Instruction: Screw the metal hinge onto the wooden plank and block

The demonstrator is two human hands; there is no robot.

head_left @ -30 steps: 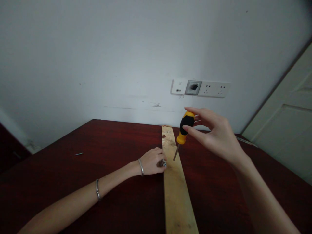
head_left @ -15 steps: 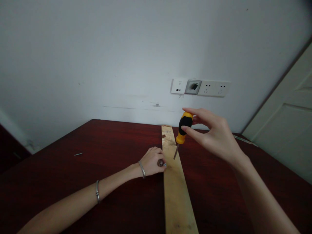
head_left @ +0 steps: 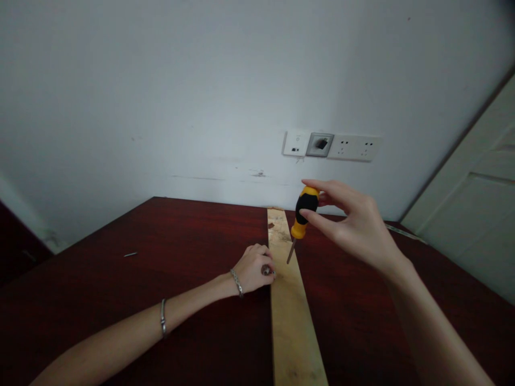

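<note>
My right hand point(head_left: 349, 220) grips a short screwdriver point(head_left: 307, 206) with a yellow and black handle, thumb on one side and fingers at its top. The metal shaft slants down to the left, its tip above a long pale wooden board point(head_left: 295, 316). Against the board's left edge rests my left hand point(head_left: 254, 267), its fingers curled. A roundish brown spot shows at its fingers, with a tiny silvery bit by the fingertips. Whatever these fingers hold is too small and hidden to name. Two silver bracelets circle the left forearm and wrist.
The board lies lengthwise on a dark red tabletop point(head_left: 193, 236), reaching its back edge. A small thin metal piece point(head_left: 131, 254) lies at the left. Behind stands a white wall with sockets point(head_left: 349, 147); a pale panelled door point(head_left: 475, 203) is at the right.
The whole view has shifted very slightly. Both hands and the screwdriver keep nearly the same places over the board.
</note>
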